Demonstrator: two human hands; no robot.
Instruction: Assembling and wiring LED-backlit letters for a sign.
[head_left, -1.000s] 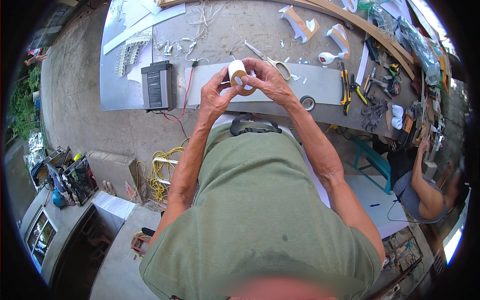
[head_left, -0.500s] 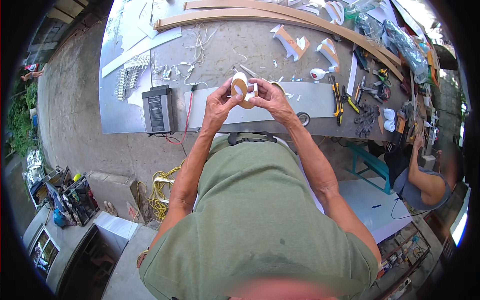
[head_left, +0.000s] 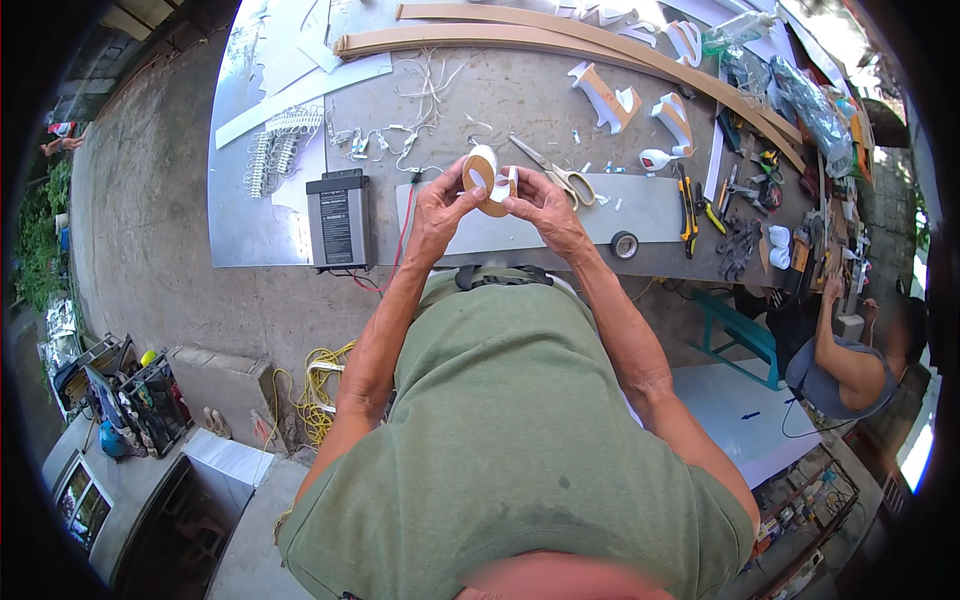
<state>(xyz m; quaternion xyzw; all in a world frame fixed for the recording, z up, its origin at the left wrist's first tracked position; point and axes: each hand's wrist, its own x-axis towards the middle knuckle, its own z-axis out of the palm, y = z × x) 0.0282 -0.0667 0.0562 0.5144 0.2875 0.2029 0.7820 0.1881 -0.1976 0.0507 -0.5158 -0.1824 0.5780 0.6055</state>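
Above the table's front edge I hold a small curved letter-shaped piece (head_left: 484, 155) with a tan face and white side walls. My left hand (head_left: 438, 212) grips its left side, thumb against the lower part. On the other side, the fingers and thumb of my right hand (head_left: 548, 210) pinch its white edge. The fingers hide part of the piece. Scissors (head_left: 562, 176) with pale handles lie just beyond my right hand. Under both hands is a long light-grey sheet (head_left: 590, 222). Similar tan-and-white letter pieces (head_left: 606, 97) rest farther back to the right.
A dark power supply box (head_left: 338, 222) with red wire stands left of my hands, near small wired light modules (head_left: 285, 140). To the right are a tape roll (head_left: 624, 245), a cutter knife (head_left: 687, 212) and gloves (head_left: 740, 247). Long tan strips (head_left: 520, 38) cross the back. A co-worker (head_left: 845, 365) sits at right.
The view has shifted, so the table's things appear farther right and the scissors show more fully beside my right hand. Both hands keep hold of the letter-shaped piece, nearly unchanged.
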